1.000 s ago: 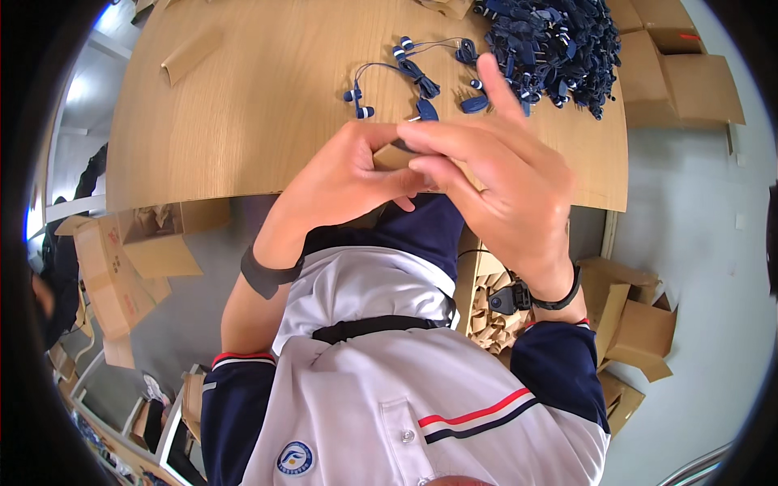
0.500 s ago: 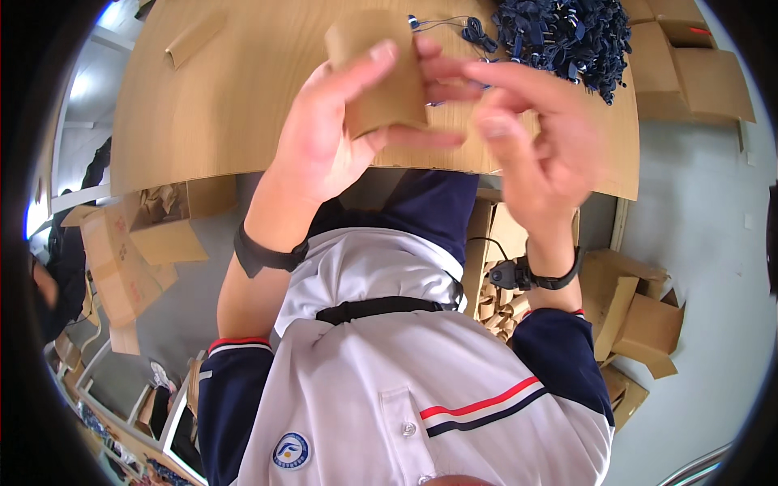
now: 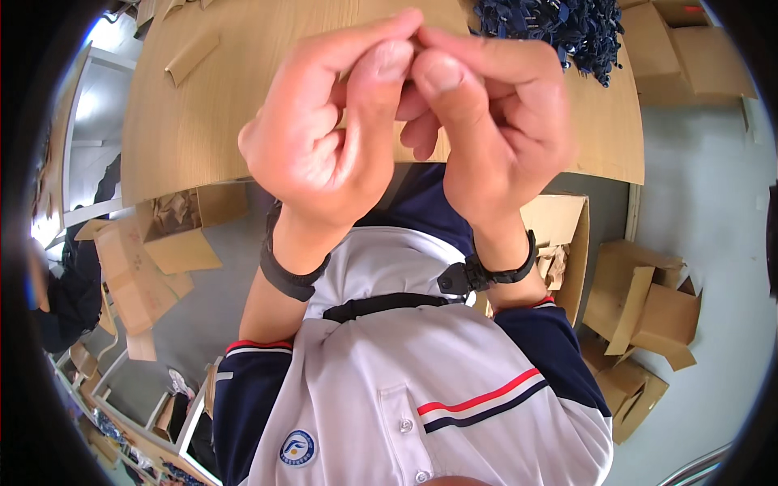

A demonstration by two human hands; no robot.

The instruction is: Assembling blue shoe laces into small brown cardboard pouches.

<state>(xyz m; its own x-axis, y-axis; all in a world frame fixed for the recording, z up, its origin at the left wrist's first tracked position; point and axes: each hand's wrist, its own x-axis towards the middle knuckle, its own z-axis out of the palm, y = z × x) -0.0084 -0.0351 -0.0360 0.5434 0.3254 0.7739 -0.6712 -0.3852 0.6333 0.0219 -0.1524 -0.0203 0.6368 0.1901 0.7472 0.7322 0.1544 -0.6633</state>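
Above the round pale wooden table (image 3: 203,121) and the heap of dark blue lanyards (image 3: 559,20), my left hand (image 3: 324,146) and right hand (image 3: 494,130) pinch together; anything held is hidden and might slip.

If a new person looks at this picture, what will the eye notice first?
The eye goes first to the left hand and the right hand, raised close to the camera with fingertips pinched together at the top centre; whatever they hold is hidden. Behind them lies a wooden table with a heap of dark blue items at its far right. Flattened cardboard boxes lie on the floor at the right.
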